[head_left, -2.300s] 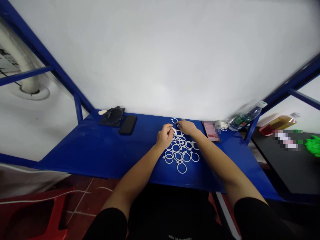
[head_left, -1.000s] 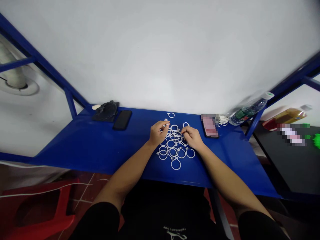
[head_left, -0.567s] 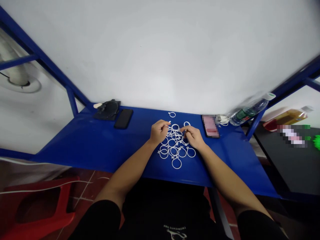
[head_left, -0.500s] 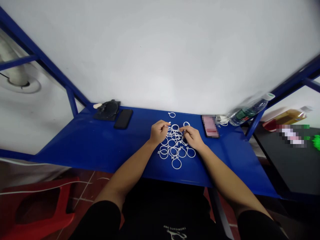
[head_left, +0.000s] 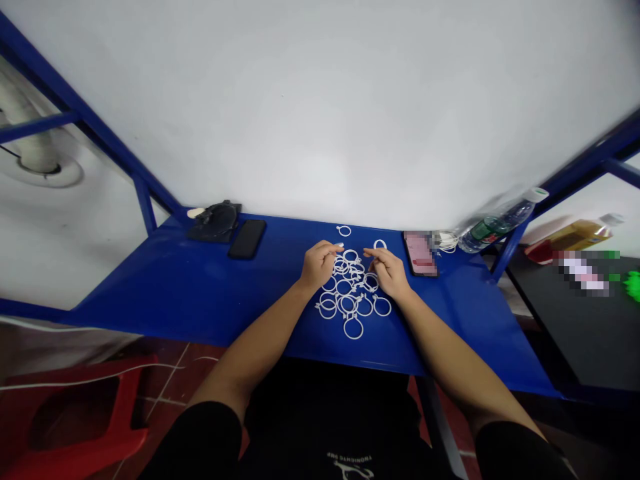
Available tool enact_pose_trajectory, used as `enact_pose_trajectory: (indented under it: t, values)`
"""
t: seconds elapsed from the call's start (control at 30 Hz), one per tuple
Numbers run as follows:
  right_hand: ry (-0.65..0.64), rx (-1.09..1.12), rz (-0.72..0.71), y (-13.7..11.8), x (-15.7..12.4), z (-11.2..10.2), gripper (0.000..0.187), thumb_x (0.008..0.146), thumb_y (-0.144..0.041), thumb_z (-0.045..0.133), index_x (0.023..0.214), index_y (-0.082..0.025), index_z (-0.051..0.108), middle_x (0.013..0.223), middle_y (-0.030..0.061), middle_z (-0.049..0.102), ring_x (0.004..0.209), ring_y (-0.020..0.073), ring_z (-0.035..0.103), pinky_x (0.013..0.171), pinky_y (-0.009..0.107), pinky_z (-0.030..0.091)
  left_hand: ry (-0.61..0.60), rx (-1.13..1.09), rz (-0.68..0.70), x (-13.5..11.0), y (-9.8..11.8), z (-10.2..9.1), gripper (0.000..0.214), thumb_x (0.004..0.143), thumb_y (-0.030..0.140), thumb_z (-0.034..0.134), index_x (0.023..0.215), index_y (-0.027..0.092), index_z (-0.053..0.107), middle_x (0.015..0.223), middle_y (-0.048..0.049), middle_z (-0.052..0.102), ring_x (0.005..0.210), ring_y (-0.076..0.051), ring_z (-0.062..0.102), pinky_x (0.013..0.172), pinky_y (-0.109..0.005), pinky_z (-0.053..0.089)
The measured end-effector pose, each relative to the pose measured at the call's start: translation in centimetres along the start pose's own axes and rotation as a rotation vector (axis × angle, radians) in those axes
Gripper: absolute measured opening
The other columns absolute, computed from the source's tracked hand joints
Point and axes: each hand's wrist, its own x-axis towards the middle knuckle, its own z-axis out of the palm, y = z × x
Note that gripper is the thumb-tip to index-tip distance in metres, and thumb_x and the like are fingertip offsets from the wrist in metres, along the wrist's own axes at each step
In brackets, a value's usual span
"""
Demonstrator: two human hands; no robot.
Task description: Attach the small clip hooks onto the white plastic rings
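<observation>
Perhaps for control, your left hand [head_left: 319,263] pinches a small white piece [head_left: 341,245]. Beside round white plastic rings [head_left: 353,289], your right hand [head_left: 390,271] hides its grip.

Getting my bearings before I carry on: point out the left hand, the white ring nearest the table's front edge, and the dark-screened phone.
Left hand [head_left: 319,265]: head view, back of the hand.
White ring [head_left: 353,338]: head view, near side of its band.
Dark-screened phone [head_left: 247,239]: head view, middle of its screen.
</observation>
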Motion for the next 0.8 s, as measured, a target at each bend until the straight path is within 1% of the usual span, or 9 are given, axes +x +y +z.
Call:
enact_pose_trajectory:
  t: [0.13,0.27,0.4,0.47,0.53,0.6,0.67,0.73,0.8]
  values:
    - [-0.005,0.003,0.009,0.2,0.0,0.1,0.042,0.096,-0.014,0.043,0.122,-0.025,0.073,0.106,0.0053,0.075,0.067,0.0157,0.068,0.073,0.036,0.06,-0.001,0.002,0.031,0.0,-0.1,-0.1,0.039,0.086,0.002,0.046,0.095,0.018,0.08,0.082,-0.0019,0.071,0.074,-0.013,0.068,0.073,-0.026,0.056]
    - [0.001,0.022,0.032,0.2,0.0,0.1,0.043,0.091,-0.01,0.043,0.116,-0.024,0.075,0.098,0.003,0.073,0.063,0.0143,0.067,0.07,0.034,0.059,-0.085,-0.007,0.039,-0.3,0.1,-0.1,0.041,0.085,0.002,0.048,0.107,0.018,0.078,0.094,-0.0038,0.078,0.081,-0.014,0.072,0.075,-0.026,0.057]
    - [0.028,0.007,0.01,0.1,0.1,-0.2,0.042,0.086,-0.006,0.042,0.104,-0.023,0.077,0.085,0.001,0.071,0.065,0.0152,0.067,0.071,0.032,0.056,-0.198,0.024,0.044,-0.7,0.5,0.1,0.034,0.089,0.01,0.056,0.115,0.02,0.076,0.095,-0.0036,0.08,0.064,-0.011,0.066,0.066,-0.024,0.055]
    - [0.028,0.002,-0.007,0.1,0.1,-0.3,0.041,0.086,-0.006,0.041,0.099,-0.023,0.076,0.081,0.0004,0.069,0.065,0.0151,0.066,0.069,0.031,0.055,-0.222,0.046,0.045,-0.8,0.7,0.1,0.032,0.091,0.014,0.058,0.118,0.019,0.075,0.094,-0.0035,0.08,0.06,-0.01,0.063,0.064,-0.024,0.054]
    - [0.016,-0.008,-0.015,0.0,0.0,-0.3,0.039,0.086,-0.006,0.042,0.097,-0.023,0.075,0.083,0.0007,0.071,0.065,0.0146,0.066,0.069,0.03,0.054,-0.237,0.061,0.052,-0.8,0.8,0.1,0.031,0.091,0.017,0.059,0.119,0.019,0.074,0.091,-0.003,0.08,0.058,-0.01,0.062,0.063,-0.024,0.053]
    - [-0.014,-0.016,0.01,-0.1,-0.1,-0.3,0.035,0.088,-0.007,0.043,0.099,-0.022,0.073,0.088,0.001,0.073,0.064,0.014,0.066,0.069,0.03,0.053,-0.258,0.075,0.065,-0.9,0.9,0.1,0.033,0.091,0.019,0.061,0.121,0.018,0.073,0.087,-0.002,0.079,0.054,-0.009,0.059,0.061,-0.023,0.052]
    - [-0.056,-0.007,0.069,-0.2,-0.2,-0.1,0.031,0.092,-0.009,0.044,0.104,-0.023,0.069,0.091,0.001,0.075,0.062,0.0134,0.065,0.066,0.029,0.052,-0.289,0.087,0.081,-0.9,0.8,0.1,0.035,0.09,0.019,0.062,0.123,0.018,0.073,0.084,-0.001,0.079,0.052,-0.009,0.057,0.061,-0.023,0.052]
    - [-0.089,0.017,0.125,-0.4,-0.3,0.0,0.026,0.097,-0.014,0.045,0.112,-0.024,0.065,0.093,0.0015,0.077,0.06,0.0137,0.065,0.063,0.028,0.051,-0.318,0.099,0.086,-1.0,0.6,0.1,0.038,0.088,0.018,0.062,0.124,0.019,0.073,0.082,-0.0005,0.078,0.053,-0.01,0.059,0.063,-0.024,0.052]
    - [-0.102,0.04,0.15,-0.5,-0.3,0.1,0.024,0.102,-0.021,0.047,0.121,-0.025,0.06,0.093,0.0024,0.077,0.062,0.0154,0.067,0.061,0.029,0.052,-0.334,0.11,0.078,-1.1,0.4,0.2,0.04,0.086,0.017,0.062,0.124,0.02,0.073,0.081,-0.0004,0.078,0.056,-0.011,0.062,0.065,-0.024,0.054]
